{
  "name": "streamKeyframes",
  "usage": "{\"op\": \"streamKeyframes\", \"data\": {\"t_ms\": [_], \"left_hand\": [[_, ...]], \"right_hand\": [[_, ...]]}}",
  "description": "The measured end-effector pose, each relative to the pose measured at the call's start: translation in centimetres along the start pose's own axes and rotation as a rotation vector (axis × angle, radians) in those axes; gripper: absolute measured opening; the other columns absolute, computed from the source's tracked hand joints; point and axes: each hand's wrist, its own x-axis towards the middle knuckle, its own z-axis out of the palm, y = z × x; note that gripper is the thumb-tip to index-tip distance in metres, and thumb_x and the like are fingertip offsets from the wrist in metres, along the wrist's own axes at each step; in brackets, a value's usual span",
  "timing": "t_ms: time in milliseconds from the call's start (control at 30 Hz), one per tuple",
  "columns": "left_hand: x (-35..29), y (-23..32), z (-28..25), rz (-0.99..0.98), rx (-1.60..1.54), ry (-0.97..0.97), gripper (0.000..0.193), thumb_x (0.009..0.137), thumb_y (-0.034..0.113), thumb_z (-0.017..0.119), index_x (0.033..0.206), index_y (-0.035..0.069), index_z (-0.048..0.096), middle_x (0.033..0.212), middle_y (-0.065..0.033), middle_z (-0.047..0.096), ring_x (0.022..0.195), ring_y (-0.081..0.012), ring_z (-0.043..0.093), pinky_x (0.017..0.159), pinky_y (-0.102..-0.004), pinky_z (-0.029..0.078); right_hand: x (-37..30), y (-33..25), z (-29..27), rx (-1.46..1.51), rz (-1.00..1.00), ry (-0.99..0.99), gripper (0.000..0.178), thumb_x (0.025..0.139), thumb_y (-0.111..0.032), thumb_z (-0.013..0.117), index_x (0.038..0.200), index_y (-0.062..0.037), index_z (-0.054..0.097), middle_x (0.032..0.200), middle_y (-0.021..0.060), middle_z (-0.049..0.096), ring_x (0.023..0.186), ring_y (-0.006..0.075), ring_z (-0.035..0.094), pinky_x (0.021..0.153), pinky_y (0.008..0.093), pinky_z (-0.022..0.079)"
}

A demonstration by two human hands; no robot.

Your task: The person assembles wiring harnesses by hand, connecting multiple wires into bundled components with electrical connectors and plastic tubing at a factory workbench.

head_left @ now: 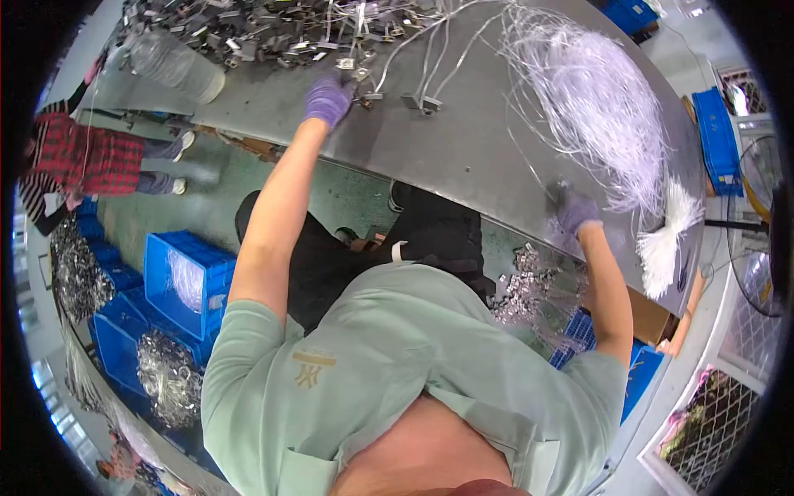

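My left hand [328, 101], in a purple knit glove, is at the table's near side, fingers closed against a small metal clip-like piece [361, 74]. More such metal pieces [423, 104] with thin wire strands [430, 62] attached lie to its right. At the right, near the table's front edge, my right hand [576, 210], also gloved, has its fingers drawn together. A thin clear strand runs down toward its fingertips; what it holds is too small to make out. Beyond it spreads a big loose bundle of clear strands [595, 99].
A heap of dark metal pieces [273, 33] covers the far left of the grey table [463, 157], by a clear plastic container [178, 66]. A tied white bundle [668, 240] lies at right. Blue crates [190, 281] stand at left. A person in a checked apron [99, 157] stands farther left.
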Motion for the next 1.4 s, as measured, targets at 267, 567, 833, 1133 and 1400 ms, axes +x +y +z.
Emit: {"op": "streamKeyframes", "data": {"t_ms": [267, 567, 833, 1133, 1400], "left_hand": [[-3.4, -3.8, -2.5, 0.176, -0.219, 0.131, 0.033, 0.087, 0.032, 0.051, 0.100, 0.004, 0.062, 0.091, -0.0218, 0.063, 0.084, -0.0377, 0.060, 0.074, -0.0431, 0.046], [-15.6, -0.1, -8.3, -0.208, -1.047, -0.204, 0.051, 0.094, 0.042, 0.040, 0.063, 0.003, 0.048, 0.047, -0.0068, 0.044, 0.044, -0.0177, 0.047, 0.047, -0.0292, 0.038], [-31.0, -2.3, -12.3, -0.271, -1.069, -0.259, 0.049, 0.096, 0.037, 0.036, 0.059, 0.005, 0.041, 0.046, -0.0071, 0.041, 0.042, -0.0207, 0.044, 0.045, -0.0310, 0.037], [-38.9, -4.9, -16.3, -0.237, -0.220, -0.321, 0.052, 0.091, 0.044, 0.042, 0.063, 0.001, 0.051, 0.059, -0.0225, 0.049, 0.058, -0.0426, 0.050, 0.051, -0.0434, 0.036], [-38.4, -6.5, -17.0, -0.356, -0.201, -0.232, 0.044, 0.090, 0.037, 0.050, 0.068, -0.001, 0.055, 0.061, -0.0232, 0.050, 0.059, -0.0426, 0.051, 0.051, -0.0430, 0.037]], "right_hand": [[1.3, -1.9, -3.3, 1.278, 0.061, 0.197, 0.022, 0.089, -0.021, 0.052, 0.099, -0.0025, 0.056, 0.082, 0.0163, 0.064, 0.073, 0.0267, 0.066, 0.055, 0.0332, 0.050], [6.5, -18.9, -5.0, 1.517, -0.327, 0.287, 0.027, 0.088, -0.017, 0.054, 0.107, 0.0017, 0.050, 0.085, 0.0117, 0.063, 0.067, 0.0183, 0.062, 0.057, 0.0280, 0.050], [10.6, -33.7, -8.2, 1.585, -0.738, -0.033, 0.028, 0.086, -0.012, 0.057, 0.110, 0.0015, 0.053, 0.096, 0.0120, 0.063, 0.082, 0.0213, 0.063, 0.067, 0.0320, 0.054], [10.2, -36.3, -13.1, 1.758, -0.544, 0.155, 0.029, 0.089, -0.022, 0.054, 0.109, -0.0005, 0.052, 0.087, 0.0148, 0.065, 0.071, 0.0265, 0.065, 0.060, 0.0354, 0.053], [7.7, -32.4, -17.2, 2.049, -0.747, 0.372, 0.031, 0.093, -0.020, 0.050, 0.112, 0.0019, 0.042, 0.090, 0.0203, 0.063, 0.071, 0.0310, 0.067, 0.052, 0.0326, 0.053]]}}
